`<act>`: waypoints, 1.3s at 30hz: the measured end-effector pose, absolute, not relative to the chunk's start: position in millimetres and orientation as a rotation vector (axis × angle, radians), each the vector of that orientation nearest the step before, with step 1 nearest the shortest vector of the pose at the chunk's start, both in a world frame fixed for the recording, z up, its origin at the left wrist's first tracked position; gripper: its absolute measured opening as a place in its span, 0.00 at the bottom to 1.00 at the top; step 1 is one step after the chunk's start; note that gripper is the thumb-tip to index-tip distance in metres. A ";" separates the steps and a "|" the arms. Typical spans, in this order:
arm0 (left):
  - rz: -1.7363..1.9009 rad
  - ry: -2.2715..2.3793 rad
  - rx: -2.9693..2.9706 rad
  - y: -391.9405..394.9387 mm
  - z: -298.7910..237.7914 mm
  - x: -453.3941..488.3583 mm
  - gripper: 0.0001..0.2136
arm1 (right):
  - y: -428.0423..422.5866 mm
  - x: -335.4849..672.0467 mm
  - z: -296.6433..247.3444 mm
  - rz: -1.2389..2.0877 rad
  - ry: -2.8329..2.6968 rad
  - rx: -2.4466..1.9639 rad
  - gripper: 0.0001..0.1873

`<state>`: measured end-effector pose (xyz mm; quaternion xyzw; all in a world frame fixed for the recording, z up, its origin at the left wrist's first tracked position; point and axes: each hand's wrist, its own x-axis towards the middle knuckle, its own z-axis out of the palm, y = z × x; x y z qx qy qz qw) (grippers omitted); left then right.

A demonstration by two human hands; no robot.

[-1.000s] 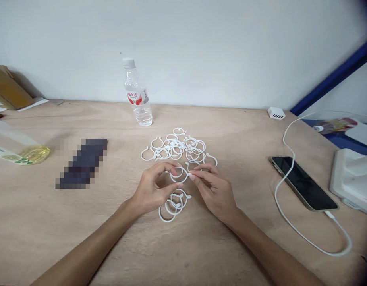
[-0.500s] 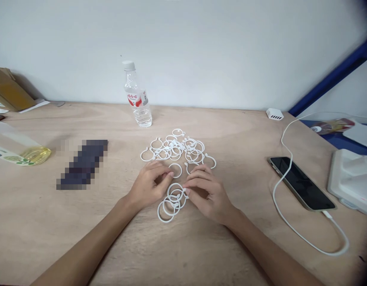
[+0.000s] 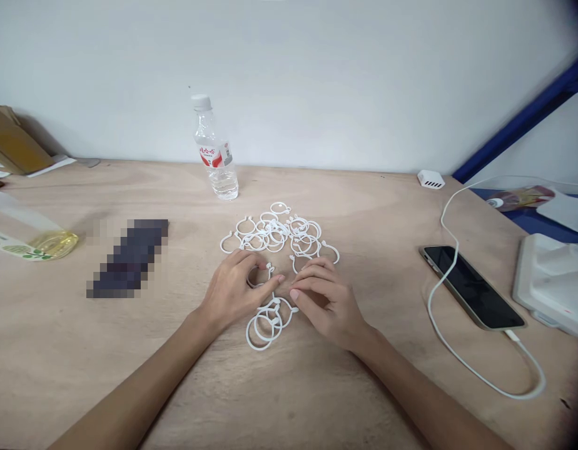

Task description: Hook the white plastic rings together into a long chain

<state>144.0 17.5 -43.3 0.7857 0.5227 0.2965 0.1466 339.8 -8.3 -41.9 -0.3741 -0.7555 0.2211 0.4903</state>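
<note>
My left hand (image 3: pixel 237 284) is curled around a white plastic ring (image 3: pixel 271 269), with thumb and index fingertip apart; part of the ring is hidden by the fingers. My right hand (image 3: pixel 329 303) faces it with thumb and index finger close together; what lies between those tips, if anything, I cannot make out. Just below both hands, several overlapping white rings (image 3: pixel 249 340) with small knobs lie on the wooden table (image 3: pixel 199 387). Beyond the fingers spreads a larger loose pile of similar rings (image 3: pixel 276 240), one of them partly behind my right fingers.
A water bottle (image 3: pixel 216 156) stands behind the pile. At left are a blurred-out dark object (image 3: pixel 134 256), a bottle with yellow liquid (image 3: pixel 54 245) and a cardboard box (image 3: pixel 17 144). A phone (image 3: pixel 474 287) with a white cable (image 3: pixel 432 312) and a white plastic case (image 3: pixel 556 281) lie right.
My left thumb has parted from the index finger, and the ring there has shifted left within the hand. My right fingertips have come away from the knob of the front group's top ring.
</note>
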 end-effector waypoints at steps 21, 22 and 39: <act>1.093 0.977 1.747 6.1 -42.3 148.8 0.20 | -4.6 339.7 -44.1 0.571 -1.776 -1.127 0.09; 1.089 0.951 1.691 5.1 -42.1 150.0 0.21 | -4.4 339.6 -44.5 0.584 -1.789 -1.108 0.09; 0.847 0.951 1.674 9.4 -33.8 144.6 0.15 | -3.8 343.2 -40.7 0.913 -1.638 -1.144 0.11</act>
